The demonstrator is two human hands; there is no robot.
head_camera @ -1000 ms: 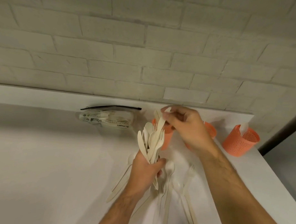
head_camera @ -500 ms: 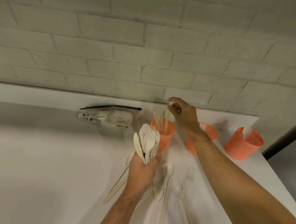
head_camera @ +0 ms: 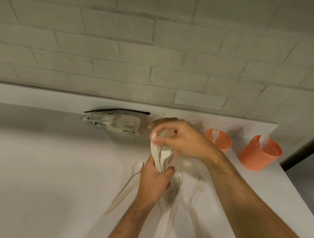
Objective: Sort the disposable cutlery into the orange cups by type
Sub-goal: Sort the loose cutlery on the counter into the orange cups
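My left hand (head_camera: 155,183) grips a mixed bundle of cutlery (head_camera: 162,154) upright over the middle of the worktop (head_camera: 44,168), fingers wrapped round the handles. My right hand (head_camera: 180,137) is curled over the top of the bundle, fingertips pinching at one of the heads — which piece I have I cannot tell, since the hand covers it. So I judge I am at the picking step: drawing a single utensil out of the bunch.

Two orange cups show to the right, the middle cup (head_camera: 219,139) with a fork standing in it and the right cup (head_camera: 260,152) with one pale piece; my right hand hides whatever stands behind it. Loose pieces (head_camera: 175,190) lie flat on the worktop near me, and a plastic bag (head_camera: 113,124) sits far left against the wall.

Next I must slide one piece free without loosening the rest — then read its type and carry it to the matching cup.
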